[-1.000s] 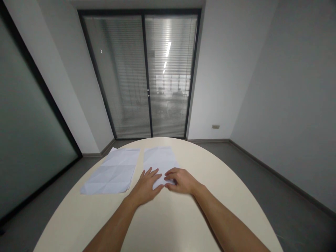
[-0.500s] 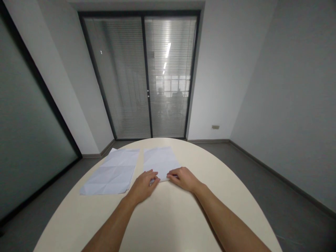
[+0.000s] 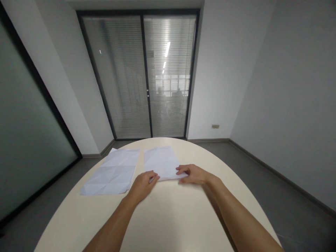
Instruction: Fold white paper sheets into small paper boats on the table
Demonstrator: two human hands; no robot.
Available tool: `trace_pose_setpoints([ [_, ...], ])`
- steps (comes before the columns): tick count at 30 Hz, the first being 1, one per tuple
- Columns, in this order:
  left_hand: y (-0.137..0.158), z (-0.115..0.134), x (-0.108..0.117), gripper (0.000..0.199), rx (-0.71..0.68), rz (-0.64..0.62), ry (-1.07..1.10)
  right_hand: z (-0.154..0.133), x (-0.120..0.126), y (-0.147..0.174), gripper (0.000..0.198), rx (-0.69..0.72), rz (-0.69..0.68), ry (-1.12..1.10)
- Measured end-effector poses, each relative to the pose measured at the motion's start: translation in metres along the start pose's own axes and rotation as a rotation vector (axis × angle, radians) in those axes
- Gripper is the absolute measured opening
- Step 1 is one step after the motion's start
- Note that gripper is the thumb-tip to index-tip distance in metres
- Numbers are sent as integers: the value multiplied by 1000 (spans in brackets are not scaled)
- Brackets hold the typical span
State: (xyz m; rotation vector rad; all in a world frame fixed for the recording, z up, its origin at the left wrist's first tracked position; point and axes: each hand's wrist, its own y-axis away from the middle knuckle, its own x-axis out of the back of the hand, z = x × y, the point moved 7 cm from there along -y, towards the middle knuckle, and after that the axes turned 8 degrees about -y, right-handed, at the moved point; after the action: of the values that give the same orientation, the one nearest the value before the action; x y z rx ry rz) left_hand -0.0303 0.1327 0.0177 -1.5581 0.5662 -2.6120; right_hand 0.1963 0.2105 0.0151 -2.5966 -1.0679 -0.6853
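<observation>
Two grips (image 3: 144,183) (image 3: 194,174), one handled paper (image 3: 161,162), one paper stack (image 3: 112,172), one table (image 3: 162,217), two door panels (image 3: 118,80) (image 3: 168,105).

Hands (image 3: 145,184) covering paper (image 3: 160,161) corners

The left hand is covering the near left corner of the sheet, and its curled fingers are hiding whether they are pinching or only pressing. The right hand (image 3: 193,174) is partly covering the near right corner, its palm turning out of sight. The bottom edge is cutting off both forearms (image 3: 112,224) and the near part of the table (image 3: 162,217). At left, the upper sheet is mostly hiding whatever paper is lying under it in the pile (image 3: 111,173). Blinds (image 3: 170,112) are blurring the shapes beyond the glass. A plate (image 3: 215,126) on the wall is looking too small to make out.
</observation>
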Motion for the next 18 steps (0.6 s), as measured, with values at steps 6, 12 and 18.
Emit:
trace_pose_setpoints([
  [6,-2,-1,7,35,3,27,70,-2,7,-2,25,171,135,146],
  [12,-2,-4,5,29,-1,82,33,-7,-3,-7,25,254,266,295],
  [18,9,8,9,17,-96,81,-37,-9,-13,-7,38,278,240,358],
])
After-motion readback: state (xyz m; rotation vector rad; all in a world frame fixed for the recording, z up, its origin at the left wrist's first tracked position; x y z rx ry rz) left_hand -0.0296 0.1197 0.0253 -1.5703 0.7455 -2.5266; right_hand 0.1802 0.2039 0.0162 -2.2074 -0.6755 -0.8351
